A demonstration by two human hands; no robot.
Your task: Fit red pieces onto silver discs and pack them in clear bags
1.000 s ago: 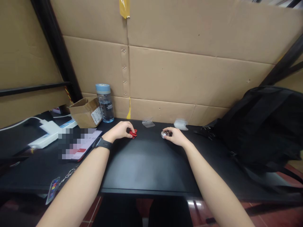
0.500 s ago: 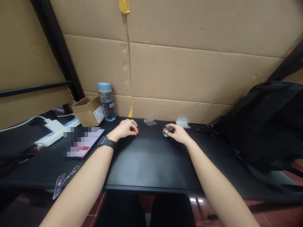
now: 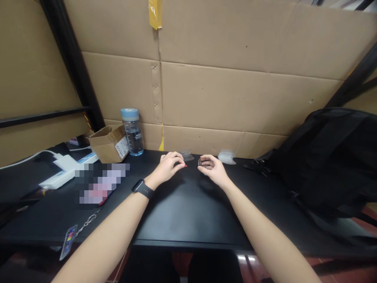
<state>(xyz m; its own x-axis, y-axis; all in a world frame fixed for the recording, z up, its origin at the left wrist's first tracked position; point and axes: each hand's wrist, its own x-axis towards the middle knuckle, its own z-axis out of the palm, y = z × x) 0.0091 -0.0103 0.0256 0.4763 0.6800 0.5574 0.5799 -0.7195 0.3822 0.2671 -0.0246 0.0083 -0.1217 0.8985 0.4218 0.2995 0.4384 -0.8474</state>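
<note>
Pale glare on the tabletop (image 3: 191, 216); edges stretched.

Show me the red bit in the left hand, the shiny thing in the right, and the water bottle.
Red bit (image 3: 185, 166): head view, on its exposed tip.
Shiny thing (image 3: 199, 162): head view, on its visible edge.
Water bottle (image 3: 134, 137): head view, on its clear body.

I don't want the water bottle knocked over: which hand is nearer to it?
Left: the left hand is in front of the water bottle and to its right; the right hand is farther off to the right.
</note>
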